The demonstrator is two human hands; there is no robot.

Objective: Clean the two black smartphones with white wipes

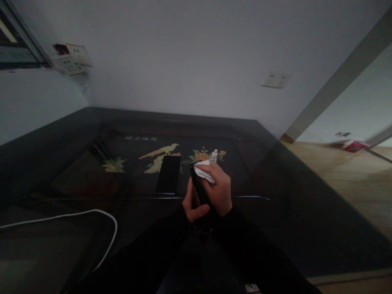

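Just beyond cloth (pixel 204 173), small capped bottle (pixel 213 156)

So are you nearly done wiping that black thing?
Midway, probably. The small bottle already stands out on the table. The left hand grips a dark flat gadget while the right hand presses a white cloth on its top end. The phone lying beside them looks untouched, maybe still to do.

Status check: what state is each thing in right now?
Left hand: gripping dark device.
Right hand: pinching white cloth against the device.
Phone: lying flat, screen dark.
Small bottle: upright, cap on.
White cable: slack loop on table.
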